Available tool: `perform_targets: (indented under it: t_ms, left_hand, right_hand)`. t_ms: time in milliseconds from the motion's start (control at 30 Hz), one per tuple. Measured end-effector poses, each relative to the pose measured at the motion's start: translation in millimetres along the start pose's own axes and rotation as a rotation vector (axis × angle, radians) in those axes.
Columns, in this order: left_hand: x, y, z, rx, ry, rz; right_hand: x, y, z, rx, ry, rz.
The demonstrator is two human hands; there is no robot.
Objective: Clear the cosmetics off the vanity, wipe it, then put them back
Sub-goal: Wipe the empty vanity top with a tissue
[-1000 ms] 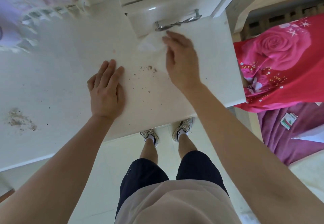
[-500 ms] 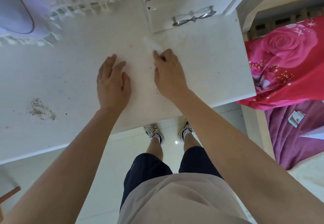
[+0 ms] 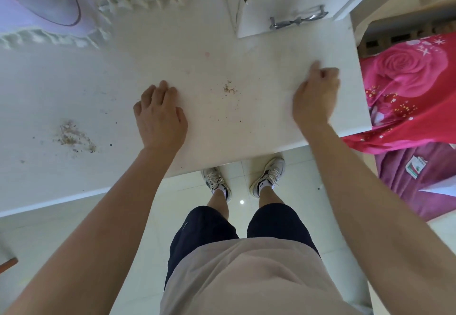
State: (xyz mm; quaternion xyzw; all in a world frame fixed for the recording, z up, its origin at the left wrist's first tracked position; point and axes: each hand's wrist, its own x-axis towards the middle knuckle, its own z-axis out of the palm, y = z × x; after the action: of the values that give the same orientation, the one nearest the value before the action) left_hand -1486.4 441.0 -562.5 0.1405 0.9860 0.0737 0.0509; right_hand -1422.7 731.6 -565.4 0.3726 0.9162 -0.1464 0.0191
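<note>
The white vanity top [image 3: 222, 50] carries no cosmetics in view. A small patch of brown crumbs [image 3: 229, 89] lies between my hands, and a larger smear of debris [image 3: 74, 136] sits far left. My left hand [image 3: 160, 115] rests palm down on the top, holding nothing. My right hand [image 3: 314, 95] presses on the top near the right edge, fingers curled over a white tissue that is almost entirely hidden under it.
A small drawer with a metal handle [image 3: 296, 21] stands at the back right of the top. A lilac lace-edged cloth [image 3: 49, 8] covers the back left. A pink rose bedspread [image 3: 407, 87] lies just beyond the right edge. My feet [image 3: 243, 179] stand on pale floor tiles.
My right hand has slid with the tissue from the middle of the top out to the right edge, uncovering the small crumb patch. My left hand stays in place, fingers now more bent.
</note>
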Motion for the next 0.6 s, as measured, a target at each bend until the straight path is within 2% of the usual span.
perform_targets:
  t_ms: [167,267,333,400,500,600]
  left_hand:
    - [0.0,-6.0,-5.1,0.01,-0.036,0.051]
    - [-1.0,-6.5,-8.9,0.001,-0.057,0.072]
    - [-1.0,-5.7,-11.6,-0.023,-0.052,0.068]
    - [-1.4,-5.3,-15.6,-0.052,-0.007,0.047]
    - [-4.5,-6.8,-22.0,-0.051,0.084,0.039]
    - [-8.9,-9.2,-17.9,-0.01,0.059,0.071]
  right_hand:
    - [-46.8,-91.4,33.5,0.091,-0.138,-0.358]
    - [-49.4,-113.3,32.6,0.359,-0.288,-0.449]
    - [-37.3,-106.8,20.3,0.552,-0.272,-0.385]
    - [-19.8,-85.1,2.3,0.613,-0.113,-0.272]
    - [7.9,-33.4,-21.0,0.494,0.042,-0.067]
    - [19.3,4.2,-23.0,0.317,0.125,0.124]
